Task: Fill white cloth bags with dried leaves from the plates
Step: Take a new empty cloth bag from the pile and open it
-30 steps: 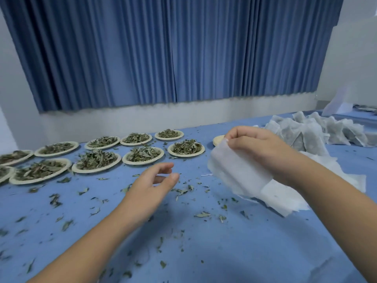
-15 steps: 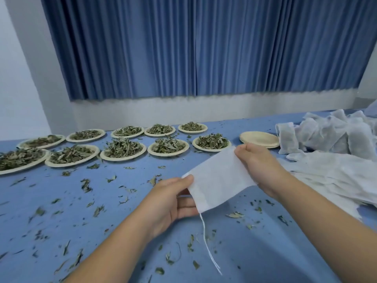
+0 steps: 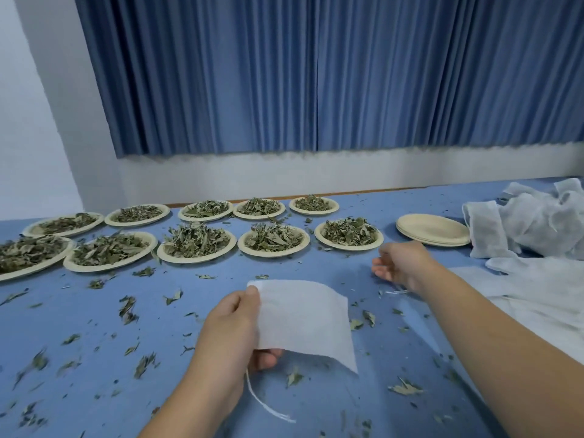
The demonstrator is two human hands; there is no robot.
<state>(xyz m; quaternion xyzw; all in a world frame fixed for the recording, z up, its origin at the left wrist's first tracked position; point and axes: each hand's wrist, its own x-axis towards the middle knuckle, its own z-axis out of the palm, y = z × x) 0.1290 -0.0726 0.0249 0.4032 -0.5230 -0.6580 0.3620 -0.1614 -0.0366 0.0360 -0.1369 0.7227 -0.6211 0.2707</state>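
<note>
My left hand [image 3: 232, 333] pinches the left edge of a flat, empty white cloth bag [image 3: 306, 320] held above the blue table; its drawstring [image 3: 265, 403] dangles below my wrist. My right hand [image 3: 399, 263] hovers apart from the bag, in front of the nearest plate of dried leaves [image 3: 349, 237], fingers loosely curled with nothing clearly in them. Several more pale plates heaped with dried leaves [image 3: 196, 243] stand in two rows to the left.
A stack of empty plates [image 3: 433, 230] sits right of the filled ones. Filled white bags [image 3: 531, 222] are heaped at far right, with flat empty bags [image 3: 537, 289] in front. Loose leaf bits litter the blue table [image 3: 94, 343]. A blue curtain hangs behind.
My right hand has let go of the bag and moved up and right toward the nearest plate. My left hand now holds the bag alone, lower and nearer me.
</note>
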